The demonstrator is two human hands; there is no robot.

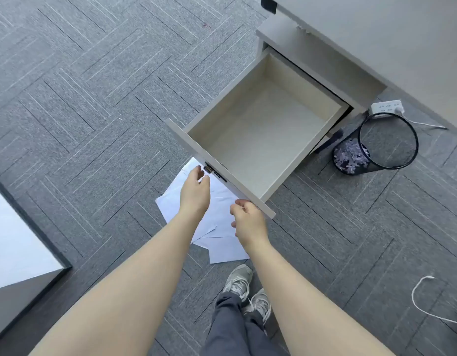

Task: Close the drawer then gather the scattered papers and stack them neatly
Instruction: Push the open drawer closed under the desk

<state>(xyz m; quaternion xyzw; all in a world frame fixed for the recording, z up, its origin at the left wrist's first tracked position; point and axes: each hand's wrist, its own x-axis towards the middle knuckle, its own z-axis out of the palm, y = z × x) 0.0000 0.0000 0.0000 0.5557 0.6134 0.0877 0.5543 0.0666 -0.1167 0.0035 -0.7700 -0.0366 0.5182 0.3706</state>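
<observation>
The drawer [263,129] stands pulled out, its front panel just beyond both hands. The left hand [195,192] is half open near the lock, holding nothing. The right hand [249,219], loosely curled, touches the panel's edge. The papers [217,227] lie scattered on the carpet [81,111] under the hands.

Grey drawer [250,140] pulled fully open, inside bare; white papers [219,227] scattered overlapping on carpet beneath front.

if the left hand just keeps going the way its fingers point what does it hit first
Most likely the front panel of the open drawer, near its lock. The left hand points up and slightly right with fingertips just short of it. Depth is unclear from one view, so it could pass beneath the panel.
</observation>
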